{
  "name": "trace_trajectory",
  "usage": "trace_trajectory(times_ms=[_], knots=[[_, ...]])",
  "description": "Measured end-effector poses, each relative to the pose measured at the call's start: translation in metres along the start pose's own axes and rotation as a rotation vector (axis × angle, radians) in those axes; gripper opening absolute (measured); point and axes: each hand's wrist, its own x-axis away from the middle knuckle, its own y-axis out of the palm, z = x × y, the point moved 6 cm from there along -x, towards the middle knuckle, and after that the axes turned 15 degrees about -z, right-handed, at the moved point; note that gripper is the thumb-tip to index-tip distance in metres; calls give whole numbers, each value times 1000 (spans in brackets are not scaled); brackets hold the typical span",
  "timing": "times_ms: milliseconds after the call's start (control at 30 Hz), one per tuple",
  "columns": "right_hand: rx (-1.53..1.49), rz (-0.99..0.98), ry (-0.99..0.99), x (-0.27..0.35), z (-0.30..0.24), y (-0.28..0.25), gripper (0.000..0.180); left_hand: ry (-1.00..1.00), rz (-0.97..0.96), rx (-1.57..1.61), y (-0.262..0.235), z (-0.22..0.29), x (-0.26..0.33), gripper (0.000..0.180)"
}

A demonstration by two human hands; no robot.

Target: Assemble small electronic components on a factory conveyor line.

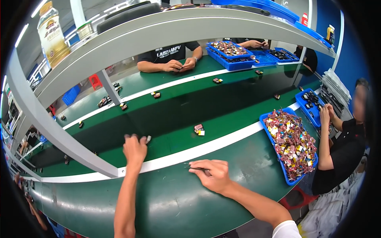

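Note:
My left hand reaches over the green conveyor belt, palm down. Its fingers look apart, somewhat smeared by motion. Right beside them is a small pale part; whether they touch it I cannot tell. My right hand is above the near green worktop, closed around a thin pair of dark tweezers whose tips point left. A small reddish-brown component with white and yellow tabs rests on the belt ahead of my right hand.
A blue tray heaped with similar components stands at right. Beyond it a co-worker handles parts by another blue tray. Across the belt sits another person. A grey shelf frame rises at left and arches overhead.

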Motion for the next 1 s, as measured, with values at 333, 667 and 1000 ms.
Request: trace_trajectory(times_ms=[333,667,1000], knots=[[54,-57,-18,3,-3,5,15,547,-403,501,63,120,-55,19],[49,-98,8,7,7,3,17,432,-599,294,96,156,-63,26],[53,-103,9,7,6,4,14,229,-790,601,76,140,-38,18]])
